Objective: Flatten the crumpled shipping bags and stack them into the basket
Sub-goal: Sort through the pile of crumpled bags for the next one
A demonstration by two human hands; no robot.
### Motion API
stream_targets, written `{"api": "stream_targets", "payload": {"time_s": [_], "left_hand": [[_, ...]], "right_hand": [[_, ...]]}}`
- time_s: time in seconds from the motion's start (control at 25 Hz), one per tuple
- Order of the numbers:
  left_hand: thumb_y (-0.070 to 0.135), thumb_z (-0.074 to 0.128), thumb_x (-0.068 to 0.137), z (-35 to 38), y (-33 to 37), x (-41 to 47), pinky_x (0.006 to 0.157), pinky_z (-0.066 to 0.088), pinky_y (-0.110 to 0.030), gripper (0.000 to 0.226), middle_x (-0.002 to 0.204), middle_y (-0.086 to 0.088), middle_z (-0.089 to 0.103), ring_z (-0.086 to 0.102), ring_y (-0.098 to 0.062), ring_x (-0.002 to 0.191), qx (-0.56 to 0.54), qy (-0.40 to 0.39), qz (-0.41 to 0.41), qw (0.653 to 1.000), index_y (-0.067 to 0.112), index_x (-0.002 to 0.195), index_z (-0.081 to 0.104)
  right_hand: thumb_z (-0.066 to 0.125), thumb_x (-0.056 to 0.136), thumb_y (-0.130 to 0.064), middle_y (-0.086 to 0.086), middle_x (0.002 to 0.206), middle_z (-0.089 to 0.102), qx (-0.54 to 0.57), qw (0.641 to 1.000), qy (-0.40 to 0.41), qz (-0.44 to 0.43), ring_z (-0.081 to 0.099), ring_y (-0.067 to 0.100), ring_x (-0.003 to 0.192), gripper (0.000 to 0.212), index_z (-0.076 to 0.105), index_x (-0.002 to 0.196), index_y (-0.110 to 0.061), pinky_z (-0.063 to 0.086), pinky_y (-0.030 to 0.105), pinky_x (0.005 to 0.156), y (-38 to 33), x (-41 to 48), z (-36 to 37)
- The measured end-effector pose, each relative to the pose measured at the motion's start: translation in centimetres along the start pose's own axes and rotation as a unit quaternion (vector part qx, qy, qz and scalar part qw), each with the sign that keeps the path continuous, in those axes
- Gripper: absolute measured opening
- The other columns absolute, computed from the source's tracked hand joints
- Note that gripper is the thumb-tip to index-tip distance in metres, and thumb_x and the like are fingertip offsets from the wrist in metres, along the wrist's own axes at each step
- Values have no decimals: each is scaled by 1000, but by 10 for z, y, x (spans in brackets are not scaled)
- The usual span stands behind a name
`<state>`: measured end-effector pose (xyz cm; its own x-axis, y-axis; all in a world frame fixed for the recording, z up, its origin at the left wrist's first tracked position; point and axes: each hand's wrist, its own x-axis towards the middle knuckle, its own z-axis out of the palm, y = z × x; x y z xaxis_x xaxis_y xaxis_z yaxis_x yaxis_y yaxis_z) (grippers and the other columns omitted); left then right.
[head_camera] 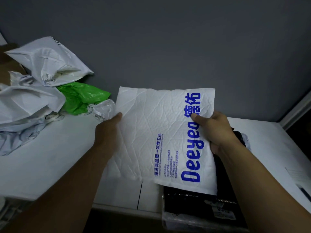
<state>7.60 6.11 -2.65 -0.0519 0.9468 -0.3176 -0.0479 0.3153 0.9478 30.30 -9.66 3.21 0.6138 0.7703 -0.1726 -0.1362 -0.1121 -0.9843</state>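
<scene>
Grey wall (168,39) behind, white table (50,157) below. Left hand (107,130) pinching the left edge of a white bag with blue print (151,132), thumb on the front, fingers hidden behind. Right hand (217,130) clamped on the bag's right edge, thumb laid across the blue lettering, fingers curled out of sight at the back. Held up off the table between the two, spread nearly flat but creased all over.

Under the white bag's lower right corner, a clear basket (170,222) with black bags (193,204) lying inside. Just beside the white bag's upper left corner, a small crumpled clear wrapper (104,109). Further left of the white bag, a green bag (82,96), then a heap of crumpled pale bags (33,98) near a brown box (10,64).

Probably thin plastic film: light, limp, slick, inclined to sag and to spring back along the creases. Best kept taut by opposite edges, as here, then lowered flat onto the black bags. Likely to fold over or slide if taken by one side only, or if let go before lying down fully.
</scene>
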Motion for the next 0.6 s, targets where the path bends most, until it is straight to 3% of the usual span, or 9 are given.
{"api": "stream_targets", "payload": {"time_s": [0.08,0.2,0.28,0.36,0.48,0.56,0.6], "left_hand": [[38,75,81,-1,0,-1,81,50,-34,36,101,-10,71,66,-28,91,48,-30,-26,998,10,103,72],[23,72,86,3,2,-5,87,47,-34,42,121,-11,64,60,-28,106,169,-11,85,982,9,125,62],[27,70,88,6,11,-14,98,46,-39,42,121,-2,60,55,-23,115,49,-55,91,993,18,128,59],[43,62,92,8,23,-25,100,49,-51,44,123,-5,58,56,-26,118,-132,-149,10,980,21,129,57],[69,57,81,2,44,-39,93,51,-60,66,125,-16,62,63,-36,115,-229,-263,-46,936,15,119,65],[63,56,83,-3,54,-49,85,56,-52,59,110,-21,70,69,-37,103,-211,-291,-55,932,9,95,77],[49,56,90,-4,56,-53,74,58,-46,49,99,-22,73,72,-37,91,-184,-268,-63,943,4,88,77]], "right_hand": [[70,93,-16,2,94,79,24,999,18,-12,77,23,77,21,69,114,-14,60,36,56,-3,-1,-4],[67,96,-16,4,98,78,52,996,11,-77,77,26,83,20,68,115,-15,63,41,65,-9,-8,-3],[65,96,-12,4,94,78,33,991,-19,-131,76,25,81,13,71,108,-13,63,42,69,-13,-13,7],[65,94,-4,-3,84,76,-26,976,-80,-200,72,16,74,11,75,96,-9,59,36,71,-12,-18,18],[63,88,12,-12,94,73,-162,909,-233,-304,68,3,89,26,78,101,-5,51,22,85,5,-23,35],[61,82,16,-3,112,74,-274,836,-277,-387,66,11,109,39,77,110,-6,51,32,98,23,-20,45],[63,80,15,1,118,73,-312,805,-285,-417,64,14,114,42,77,111,-9,50,38,100,30,-20,49]]}}
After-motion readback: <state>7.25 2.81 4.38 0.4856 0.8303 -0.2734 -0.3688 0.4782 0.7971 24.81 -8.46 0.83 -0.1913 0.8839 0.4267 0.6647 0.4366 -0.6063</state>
